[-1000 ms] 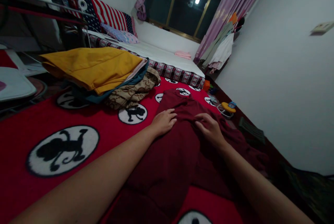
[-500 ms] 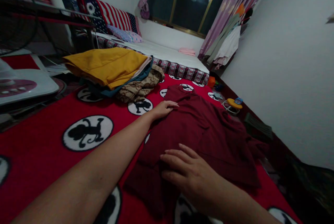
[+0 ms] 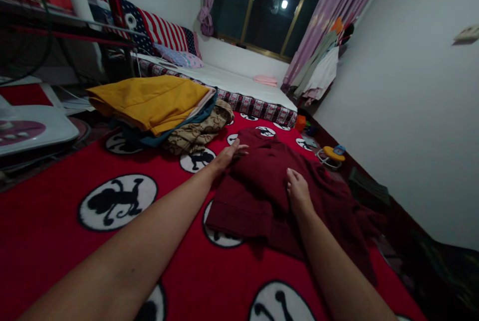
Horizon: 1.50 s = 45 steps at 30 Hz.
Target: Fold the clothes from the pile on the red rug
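Maroon garment (image 3: 249, 201) lies under curled right hand (image 3: 299, 194), grip unclear, bordering unclenched left hand (image 3: 227, 155).

Dark maroon soft-fabric garment (image 3: 258, 179), plain, matte, looks long-sleeved, exact type unclear. Lying on the red cloth mat with black monkey figures in white discs (image 3: 202, 281). Loosely spread, not flat: creases across the middle, a raised bulge at left, fabric layered over itself. Wide seamed band along the near-left edge, partly over one white disc. Far end narrows; right side bunched, trailing to the mat's right edge. Near-right part dark, detail unclear.
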Tool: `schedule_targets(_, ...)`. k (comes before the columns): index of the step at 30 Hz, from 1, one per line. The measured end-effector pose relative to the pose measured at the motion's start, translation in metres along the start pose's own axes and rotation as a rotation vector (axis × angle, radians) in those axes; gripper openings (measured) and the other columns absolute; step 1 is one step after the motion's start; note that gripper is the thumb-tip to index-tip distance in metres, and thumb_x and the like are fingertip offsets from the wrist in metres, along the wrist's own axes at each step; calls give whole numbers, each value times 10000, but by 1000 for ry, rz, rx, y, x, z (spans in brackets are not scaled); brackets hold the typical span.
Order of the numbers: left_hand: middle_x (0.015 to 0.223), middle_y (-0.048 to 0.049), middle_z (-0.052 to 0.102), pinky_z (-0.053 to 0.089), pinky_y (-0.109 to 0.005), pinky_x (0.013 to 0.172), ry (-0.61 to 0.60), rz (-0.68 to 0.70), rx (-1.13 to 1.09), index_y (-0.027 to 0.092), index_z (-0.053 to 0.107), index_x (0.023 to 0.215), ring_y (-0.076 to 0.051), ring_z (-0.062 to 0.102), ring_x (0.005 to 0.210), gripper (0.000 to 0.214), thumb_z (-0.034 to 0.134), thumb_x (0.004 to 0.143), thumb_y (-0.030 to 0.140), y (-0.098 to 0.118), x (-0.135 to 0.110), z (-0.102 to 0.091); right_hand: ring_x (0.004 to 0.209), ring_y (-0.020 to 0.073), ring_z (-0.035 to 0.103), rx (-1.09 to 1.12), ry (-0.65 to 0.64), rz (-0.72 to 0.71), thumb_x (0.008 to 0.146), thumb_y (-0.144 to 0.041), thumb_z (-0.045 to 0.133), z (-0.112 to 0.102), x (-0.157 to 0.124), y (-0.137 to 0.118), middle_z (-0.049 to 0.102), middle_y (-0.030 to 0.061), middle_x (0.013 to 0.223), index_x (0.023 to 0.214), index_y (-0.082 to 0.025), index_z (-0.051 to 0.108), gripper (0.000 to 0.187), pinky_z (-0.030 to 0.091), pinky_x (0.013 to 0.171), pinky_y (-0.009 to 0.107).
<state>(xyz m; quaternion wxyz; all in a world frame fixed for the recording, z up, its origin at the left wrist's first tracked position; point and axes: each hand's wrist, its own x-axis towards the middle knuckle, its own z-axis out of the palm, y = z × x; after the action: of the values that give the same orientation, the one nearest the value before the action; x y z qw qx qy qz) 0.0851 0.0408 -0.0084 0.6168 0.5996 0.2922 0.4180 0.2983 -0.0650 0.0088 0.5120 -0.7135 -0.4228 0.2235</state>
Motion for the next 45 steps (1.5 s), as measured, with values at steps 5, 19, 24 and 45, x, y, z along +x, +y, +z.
schedule_targets(5, 1052, -163, 698, 489, -352, 886, -13, 82, 78, 74, 537, 1263, -235, 678, 938, 777, 605, 753, 656, 1, 0, 4, 1102, 232, 591, 74, -30, -117, 720, -502, 616, 0, 4, 19, 596, 114, 1250, 1261, -187, 504, 636, 513, 866, 328)
schedule_targets(19, 917, -50, 716, 478, -283, 707, 124, 219, 996, 212, 650, 1175, -213, 650, 817, 540, 720, 697, 452, 4, -8, 19, 1086, 267, 595, 276, -84, -160, 632, -429, 727, 5, -3, 27, 687, 107, 1109, 1053, -158, 674, 503, 437, 976, 428)
schedule_targets(24, 773, -19, 698, 437, -237, 628, -38, 120, 985, 189, 699, 1080, -170, 624, 709, 421, 736, 672, 285, 23, -7, 17, 1063, 257, 606, 253, -43, -231, 635, -379, 729, 3, -9, 21, 695, 96, 1084, 1015, -166, 689, 438, 426, 992, 436)
schedule_targets(45, 1062, -77, 706, 470, -278, 815, -43, 104, 1275, 225, 710, 1061, -241, 638, 984, 377, 660, 742, 419, 54, -13, 31, 915, 215, 658, -68, -46, -463, 768, -271, 598, 2, -22, 19, 720, 70, 1018, 1022, -197, 701, 284, 492, 817, 339)
